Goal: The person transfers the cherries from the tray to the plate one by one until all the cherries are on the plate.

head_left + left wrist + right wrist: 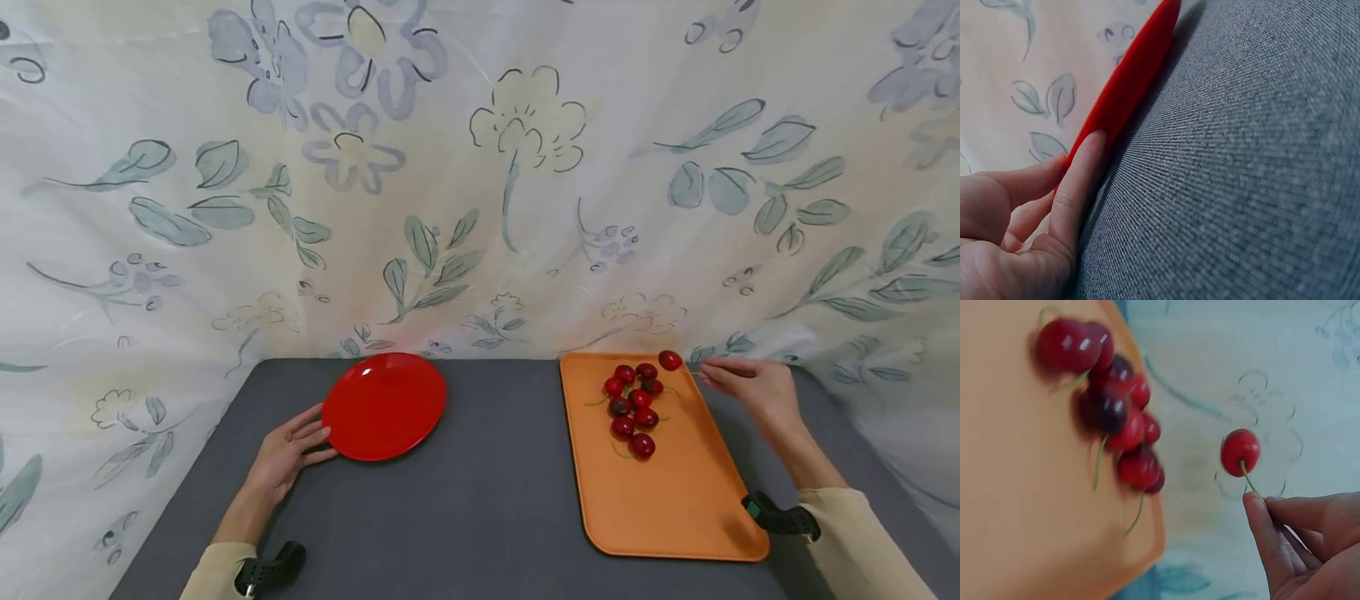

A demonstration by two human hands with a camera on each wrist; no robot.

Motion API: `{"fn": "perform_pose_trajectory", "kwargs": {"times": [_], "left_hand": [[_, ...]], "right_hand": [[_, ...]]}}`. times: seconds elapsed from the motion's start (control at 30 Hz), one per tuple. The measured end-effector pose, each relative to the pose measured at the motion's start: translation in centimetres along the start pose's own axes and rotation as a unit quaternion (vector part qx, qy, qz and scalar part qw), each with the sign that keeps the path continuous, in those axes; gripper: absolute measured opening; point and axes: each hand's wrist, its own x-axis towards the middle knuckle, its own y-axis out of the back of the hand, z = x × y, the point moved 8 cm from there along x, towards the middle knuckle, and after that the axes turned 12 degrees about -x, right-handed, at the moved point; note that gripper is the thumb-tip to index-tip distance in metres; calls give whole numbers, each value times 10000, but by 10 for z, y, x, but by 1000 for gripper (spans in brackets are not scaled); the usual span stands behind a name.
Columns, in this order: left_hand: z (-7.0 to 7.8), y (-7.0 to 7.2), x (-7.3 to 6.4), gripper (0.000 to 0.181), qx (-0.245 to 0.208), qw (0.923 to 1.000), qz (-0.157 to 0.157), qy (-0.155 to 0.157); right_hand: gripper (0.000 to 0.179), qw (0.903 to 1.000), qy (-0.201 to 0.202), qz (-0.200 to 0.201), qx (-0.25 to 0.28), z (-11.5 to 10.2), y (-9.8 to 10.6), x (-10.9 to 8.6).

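A round red plate (384, 407) is on the left side of the dark grey table. My left hand (285, 454) holds its left rim, with fingertips (1092, 142) against the outer side of the plate in the left wrist view. On the right, my right hand (753, 392) pinches the thin green stem of one red cherry (1240, 452) between thumb and fingertips. That cherry hangs over the far right edge of an orange tray (675, 508). Several more red and dark cherries (639, 400) lie clustered in the tray's far half, some with stems.
Dark grey cloth (495, 483) covers the table, with a stretch of it between plate and tray. A floral curtain (450, 208) hangs behind the table's far edge and down both sides. Black straps (783, 515) circle both wrists.
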Motion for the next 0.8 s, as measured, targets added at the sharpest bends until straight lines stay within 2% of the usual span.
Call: {"fn": "perform_pose_trajectory", "kwargs": {"times": [0.2,0.3,0.4,0.5,0.53,0.57,0.63,0.8], "left_hand": [[0,0,-2,68,-29,10000,-52,10],[-1,-1,-3,67,-88,9999,-81,-13],[0,0,-3,67,-112,9999,-95,-8],[2,0,-4,68,-169,9998,-69,-7],[2,0,-4,68,-177,9998,-82,1],[3,-1,-5,68,-200,9998,-78,-1],[3,-1,-6,68,-238,9997,-71,21],[2,-3,-4,66,-204,9997,-68,70]], "right_hand": [[51,9937,-67,-202,1103,-22,-15,8],[46,9848,115,-418,1680,-20,-25,20],[37,9779,277,-580,1988,-16,-39,34],[35,9752,300,-742,2062,-29,-56,34],[39,9787,220,-705,1915,-39,-61,30],[40,9770,201,-739,1991,-46,-67,28],[45,9796,139,-803,1837,-68,-78,19],[42,9724,167,-1111,2043,-88,-108,16]]}}
